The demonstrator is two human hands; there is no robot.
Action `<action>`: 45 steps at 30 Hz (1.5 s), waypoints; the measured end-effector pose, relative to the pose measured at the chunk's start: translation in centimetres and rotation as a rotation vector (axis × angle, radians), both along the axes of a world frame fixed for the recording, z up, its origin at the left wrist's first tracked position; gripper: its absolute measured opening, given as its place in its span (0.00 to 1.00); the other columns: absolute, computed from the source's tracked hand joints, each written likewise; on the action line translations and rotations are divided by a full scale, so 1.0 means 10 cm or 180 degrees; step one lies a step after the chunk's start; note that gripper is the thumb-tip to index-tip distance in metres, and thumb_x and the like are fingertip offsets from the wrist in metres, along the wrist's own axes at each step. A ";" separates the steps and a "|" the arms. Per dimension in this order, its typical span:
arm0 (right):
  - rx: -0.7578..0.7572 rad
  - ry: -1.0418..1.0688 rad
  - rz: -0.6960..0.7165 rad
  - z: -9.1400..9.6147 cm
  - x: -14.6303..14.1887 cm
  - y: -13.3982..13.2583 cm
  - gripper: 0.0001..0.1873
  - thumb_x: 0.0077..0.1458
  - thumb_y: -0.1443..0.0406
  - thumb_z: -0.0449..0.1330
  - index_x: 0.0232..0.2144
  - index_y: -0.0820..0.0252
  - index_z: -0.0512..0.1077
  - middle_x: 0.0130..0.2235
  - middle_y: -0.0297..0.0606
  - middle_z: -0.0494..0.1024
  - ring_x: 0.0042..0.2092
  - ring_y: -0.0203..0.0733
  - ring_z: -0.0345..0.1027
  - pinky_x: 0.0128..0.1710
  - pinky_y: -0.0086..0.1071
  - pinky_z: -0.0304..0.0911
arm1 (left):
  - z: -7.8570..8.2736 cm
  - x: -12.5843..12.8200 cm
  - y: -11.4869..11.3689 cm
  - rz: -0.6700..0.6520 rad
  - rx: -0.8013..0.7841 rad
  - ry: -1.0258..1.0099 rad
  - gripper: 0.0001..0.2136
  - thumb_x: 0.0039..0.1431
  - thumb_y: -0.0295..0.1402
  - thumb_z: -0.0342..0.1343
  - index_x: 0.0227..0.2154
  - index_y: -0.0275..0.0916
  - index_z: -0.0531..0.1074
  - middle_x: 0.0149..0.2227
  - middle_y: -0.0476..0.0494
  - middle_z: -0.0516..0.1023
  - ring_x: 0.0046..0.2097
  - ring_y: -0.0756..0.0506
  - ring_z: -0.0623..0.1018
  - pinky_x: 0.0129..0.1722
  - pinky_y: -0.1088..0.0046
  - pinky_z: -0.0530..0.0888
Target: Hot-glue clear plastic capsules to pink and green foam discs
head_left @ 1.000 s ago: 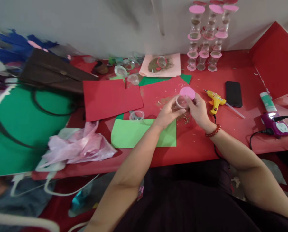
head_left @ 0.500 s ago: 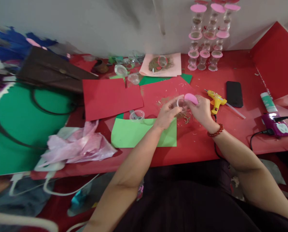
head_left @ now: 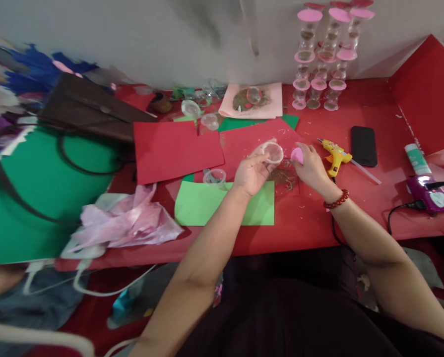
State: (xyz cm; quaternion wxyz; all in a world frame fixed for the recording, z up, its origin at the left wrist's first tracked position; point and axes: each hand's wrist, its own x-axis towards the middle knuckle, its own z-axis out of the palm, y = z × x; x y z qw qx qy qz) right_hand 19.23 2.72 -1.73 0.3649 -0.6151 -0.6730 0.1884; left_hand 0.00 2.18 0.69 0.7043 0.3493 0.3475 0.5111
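Observation:
Between the thumb and fingers of my left hand [head_left: 252, 173] is a small clear plastic cup [head_left: 273, 153], its round rim turned up toward me. My right hand [head_left: 312, 167], with a red bead bracelet [head_left: 337, 199] at the wrist, pinches a pink paper disc [head_left: 296, 155]. Cup and disc are apart, above the red table [head_left: 307, 228]. Just right of my right hand lies a yellow hot glue gun [head_left: 335, 157] with a glue stick in its back. Another clear cup [head_left: 215, 176] rests beside the light green paper [head_left: 199, 206].
Towers of clear cups and pink discs [head_left: 318, 84] stand against the wall. A black phone [head_left: 363, 146], a glue tube [head_left: 417, 158] and a purple power socket [head_left: 432, 193] lie at right. Red card [head_left: 177, 151], a pink plastic bag [head_left: 128, 220] and a brown handbag [head_left: 84, 109] are at left.
My hands have moved apart. The cup has tilted so its opening faces me, and the pink disc has come away from beside it, to the right and slightly down.

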 end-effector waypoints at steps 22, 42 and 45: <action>0.0952 0.0216 0.0622 0.22 -0.20 -0.18 0.09 0.58 0.57 0.71 0.39 0.52 0.79 0.42 0.38 0.84 0.46 0.50 0.74 0.53 0.48 0.68 | -0.08 0.08 -0.03 -0.0203 -0.0323 -0.0347 0.28 0.65 0.38 0.66 0.67 0.53 0.71 0.43 0.48 0.87 0.38 0.50 0.82 0.37 0.77 0.76; 0.0564 0.1047 0.0582 0.25 -0.23 -0.25 0.08 0.61 0.61 0.67 0.28 0.53 0.78 0.32 0.33 0.83 0.39 0.43 0.74 0.48 0.42 0.68 | -0.15 0.05 -0.04 -0.0270 0.0035 0.0046 0.21 0.62 0.37 0.69 0.58 0.55 0.80 0.54 0.48 0.84 0.57 0.41 0.81 0.56 0.62 0.78; 0.0480 0.1159 0.0633 0.24 -0.20 -0.23 0.09 0.61 0.62 0.66 0.27 0.52 0.79 0.32 0.33 0.84 0.40 0.43 0.75 0.48 0.42 0.68 | -0.14 0.04 -0.04 -0.0268 0.0015 0.0064 0.22 0.62 0.37 0.69 0.59 0.54 0.79 0.56 0.47 0.84 0.58 0.41 0.81 0.59 0.62 0.77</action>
